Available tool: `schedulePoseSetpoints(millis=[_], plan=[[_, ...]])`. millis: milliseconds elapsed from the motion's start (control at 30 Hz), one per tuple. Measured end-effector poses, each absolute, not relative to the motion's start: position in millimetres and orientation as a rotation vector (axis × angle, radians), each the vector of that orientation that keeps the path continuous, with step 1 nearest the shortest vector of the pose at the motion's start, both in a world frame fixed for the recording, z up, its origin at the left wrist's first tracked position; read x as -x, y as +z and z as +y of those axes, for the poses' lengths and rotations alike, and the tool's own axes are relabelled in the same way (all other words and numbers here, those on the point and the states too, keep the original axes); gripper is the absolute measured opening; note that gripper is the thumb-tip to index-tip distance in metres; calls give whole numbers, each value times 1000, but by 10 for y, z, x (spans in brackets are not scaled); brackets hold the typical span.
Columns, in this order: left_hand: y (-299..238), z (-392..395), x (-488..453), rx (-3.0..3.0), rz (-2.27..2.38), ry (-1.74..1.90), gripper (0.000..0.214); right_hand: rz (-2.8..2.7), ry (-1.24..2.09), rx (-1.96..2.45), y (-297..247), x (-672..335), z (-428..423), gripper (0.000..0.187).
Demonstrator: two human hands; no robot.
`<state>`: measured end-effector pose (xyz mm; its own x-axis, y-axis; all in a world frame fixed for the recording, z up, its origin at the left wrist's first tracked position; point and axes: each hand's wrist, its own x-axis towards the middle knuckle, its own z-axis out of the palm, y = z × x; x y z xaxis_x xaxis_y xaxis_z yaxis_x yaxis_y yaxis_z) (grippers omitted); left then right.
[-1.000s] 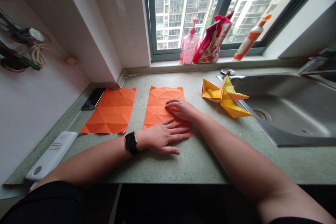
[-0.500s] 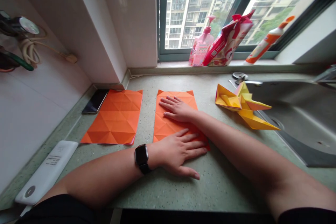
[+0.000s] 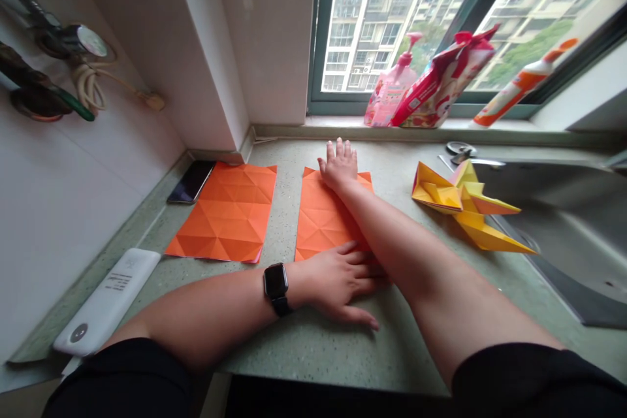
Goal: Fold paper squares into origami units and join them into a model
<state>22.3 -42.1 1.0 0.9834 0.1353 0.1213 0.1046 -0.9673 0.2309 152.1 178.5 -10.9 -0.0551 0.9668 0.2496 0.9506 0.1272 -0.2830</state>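
Observation:
Under both my hands lies a creased orange sheet of paper (image 3: 318, 215) on the counter. My left hand (image 3: 340, 277), with a black watch (image 3: 276, 284) on its wrist, rests flat with spread fingers on the sheet's near edge. Across the far edge, my right hand (image 3: 339, 163) lies flat, fingers stretched out past the paper toward the window. The right forearm covers the sheet's right side. To the left is a second creased orange sheet (image 3: 228, 212), which neither hand touches. A folded yellow paper shape (image 3: 465, 206) sits on the right, apart from my hands.
A phone (image 3: 192, 181) lies beside the left sheet, and a white power bank (image 3: 110, 300) sits nearer. On the right is a metal sink (image 3: 578, 222). A pink pump bottle (image 3: 392, 91), a red bag (image 3: 445, 81) and an orange-white bottle (image 3: 522, 88) stand on the windowsill.
My right hand has slid away from me, from the middle of the orange sheet to its far edge. My left hand stays at the near edge. The whole view has shifted slightly.

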Motion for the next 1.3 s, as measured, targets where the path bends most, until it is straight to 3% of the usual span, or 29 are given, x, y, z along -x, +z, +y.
schedulePoseSetpoints(millis=[233, 333, 500, 800, 1000, 1133, 1300], plan=[[-10, -432, -210, -2850, 223, 146, 81, -2577, 416, 1128, -100, -1907, 897, 51], [-19, -435, -219, -2838, 254, 149, 82, -2713, 435, 1053, -197, -1981, 614, 48], [-13, -423, -228, -2832, 192, 208, 82, -2643, 288, 1333, -321, -1986, 739, 74], [22, -456, -229, -2808, 263, 111, 83, -2398, 144, 1816, -288, -2350, 1576, 78], [8, -449, -223, -2837, 259, 133, 81, -1828, -16, 2201, -212, -2541, 1741, 82], [12, -435, -221, -2839, 249, 87, 82, -1929, -101, 1874, -95, -2513, 1560, 63], [10, -417, -229, -2835, 225, 87, 84, -2318, 126, 1327, -136, -2333, 994, 50]])
